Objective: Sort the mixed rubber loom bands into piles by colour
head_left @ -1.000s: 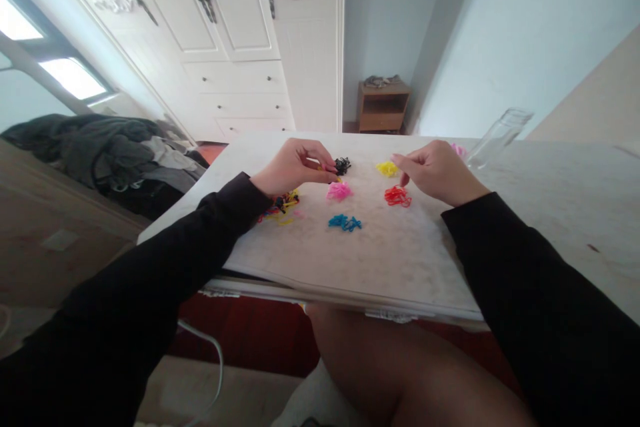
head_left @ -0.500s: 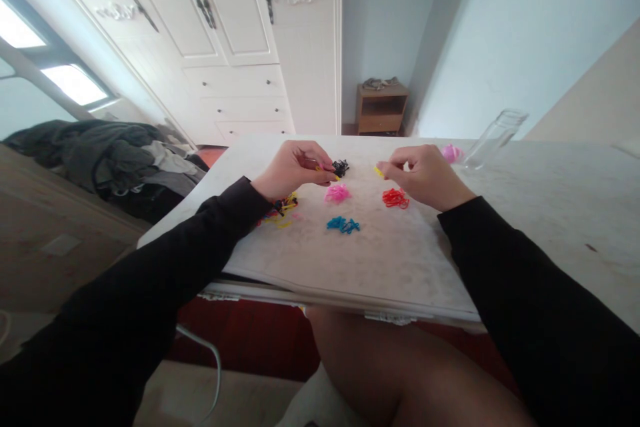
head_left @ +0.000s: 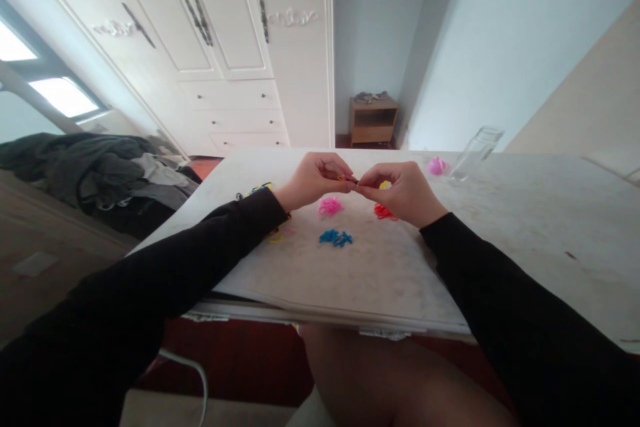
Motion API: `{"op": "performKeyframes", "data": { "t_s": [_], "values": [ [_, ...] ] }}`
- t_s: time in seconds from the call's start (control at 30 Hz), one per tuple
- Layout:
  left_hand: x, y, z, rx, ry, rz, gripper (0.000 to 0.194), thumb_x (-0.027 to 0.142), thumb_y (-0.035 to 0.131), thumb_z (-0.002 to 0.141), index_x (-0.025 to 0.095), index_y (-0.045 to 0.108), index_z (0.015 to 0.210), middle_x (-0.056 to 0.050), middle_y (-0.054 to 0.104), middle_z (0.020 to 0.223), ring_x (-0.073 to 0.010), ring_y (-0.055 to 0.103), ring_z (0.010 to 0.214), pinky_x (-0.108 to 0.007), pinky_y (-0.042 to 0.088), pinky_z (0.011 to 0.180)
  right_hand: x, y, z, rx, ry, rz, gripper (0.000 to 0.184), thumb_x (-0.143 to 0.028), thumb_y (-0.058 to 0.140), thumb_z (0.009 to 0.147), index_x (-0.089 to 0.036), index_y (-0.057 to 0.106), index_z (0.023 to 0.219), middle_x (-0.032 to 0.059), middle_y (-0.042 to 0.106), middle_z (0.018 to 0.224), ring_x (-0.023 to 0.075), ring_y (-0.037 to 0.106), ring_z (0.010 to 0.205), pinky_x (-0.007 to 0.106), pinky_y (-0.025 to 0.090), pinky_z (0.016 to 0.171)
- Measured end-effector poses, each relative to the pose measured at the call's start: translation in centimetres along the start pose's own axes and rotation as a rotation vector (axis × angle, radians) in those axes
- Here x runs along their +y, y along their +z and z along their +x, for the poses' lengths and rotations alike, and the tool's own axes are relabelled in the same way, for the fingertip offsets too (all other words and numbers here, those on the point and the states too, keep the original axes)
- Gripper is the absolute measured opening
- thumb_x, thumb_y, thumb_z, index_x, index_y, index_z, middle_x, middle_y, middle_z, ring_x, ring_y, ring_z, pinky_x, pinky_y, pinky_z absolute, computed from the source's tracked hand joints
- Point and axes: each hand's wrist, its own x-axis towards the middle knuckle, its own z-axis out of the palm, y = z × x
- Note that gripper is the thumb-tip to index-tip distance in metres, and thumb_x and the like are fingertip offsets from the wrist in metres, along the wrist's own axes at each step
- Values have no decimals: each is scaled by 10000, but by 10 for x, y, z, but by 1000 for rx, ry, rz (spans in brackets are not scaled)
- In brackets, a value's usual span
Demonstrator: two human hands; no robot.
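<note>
My left hand (head_left: 315, 181) and my right hand (head_left: 400, 190) meet fingertip to fingertip above the white table (head_left: 450, 260), both pinched on small elastic bands (head_left: 350, 179) that look yellow, pink and black. Below them lie sorted little heaps: a pink heap (head_left: 329, 205), a blue heap (head_left: 335, 237), a red heap (head_left: 383, 211) partly under my right hand, and a bit of a yellow heap (head_left: 384, 184) behind it. A mixed pile (head_left: 274, 235) shows beside my left sleeve.
A clear glass jar (head_left: 473, 151) lies tilted at the far right of the table, with a pink lid or ball (head_left: 437, 165) beside it. Dark clothes (head_left: 90, 167) are piled at the left. White wardrobes (head_left: 225, 40) and a small wooden nightstand (head_left: 373, 119) stand behind.
My right hand has moved left from the yellow heap to meet my left hand, which lifted slightly toward the middle. The view has tilted a little, and the black heap is now hidden.
</note>
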Motion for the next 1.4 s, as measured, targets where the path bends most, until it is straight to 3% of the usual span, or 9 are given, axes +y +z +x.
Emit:
{"op": "performKeyframes", "data": {
  "t_s": [0.33, 0.57, 0.7, 0.8, 0.9, 0.97, 1.13, 1.4],
  "values": [
    [2, -14, -10, 143, 26, 52, 399, 370, 995, 642, 138, 732, 830, -66, 810, 813, -194, 806, 744, -285, 662, 676, 42, -29, 7, 197, 189, -146, 130, -304, 805, 754, -187, 749, 742, 52, 754, 730, 172, 641, 661, 320, 489, 623],
    [-4, -11, -14, 54, 36, 75, 350, 292, 974, 644, 139, 754, 870, -99, 834, 849, -223, 831, 821, -311, 695, 766, 49, -33, 4, 78, 255, -311, 139, -308, 771, 745, -171, 752, 747, 49, 759, 723, 167, 626, 646, 315, 463, 618],
    [-2, -6, -17, 12, 48, 150, 279, 228, 918, 684, 142, 755, 893, -102, 836, 859, -218, 828, 806, -283, 682, 735, 33, -26, 5, 88, 143, -346, 141, -314, 755, 807, -186, 739, 749, 50, 764, 754, 165, 606, 649, 324, 469, 636],
    [1, -4, -19, -24, 64, 200, 328, 173, 869, 710, 152, 735, 1008, -76, 833, 843, -197, 816, 780, -270, 671, 734, 11, -15, 6, 100, -93, -308, 147, -324, 759, 885, -198, 751, 810, 51, 745, 797, 191, 637, 743, 344, 497, 697],
    [3, -2, -21, -46, 88, 248, 387, 137, 817, 727, 166, 687, 1091, -37, 816, 813, -169, 787, 721, -253, 650, 705, -5, 2, 5, -17, -340, -296, 94, -254, 717, 958, -196, 784, 990, 71, 736, 918, 221, 659, 892, 380, 528, 814],
    [3, -1, -21, -47, 109, 292, 410, 109, 779, 724, 172, 661, 1111, -13, 797, 797, -155, 767, 701, -240, 626, 686, -9, 12, 4, -121, -406, -321, 165, -197, 651, 994, -198, 786, 1089, 91, 717, 990, 237, 649, 950, 400, 535, 848],
    [2, -1, -23, -45, 97, 365, 455, 84, 754, 699, 186, 640, 1128, 38, 739, 729, -124, 702, 652, -216, 577, 646, -1, 22, 2, -220, -358, -318, 190, -152, 591, 1011, -204, 774, 1004, 97, 676, 1000, 242, 633, 968, 406, 536, 855],
    [3, -1, -22, -42, 81, 238, 406, 160, 826, 748, 174, 646, 1111, -3, 774, 765, -135, 745, 687, -235, 625, 690, -5, 14, 1, -114, -216, -182, 122, -167, 629, 970, -209, 712, 890, 47, 664, 896, 180, 625, 819, 313, 500, 712]
  ]
}}
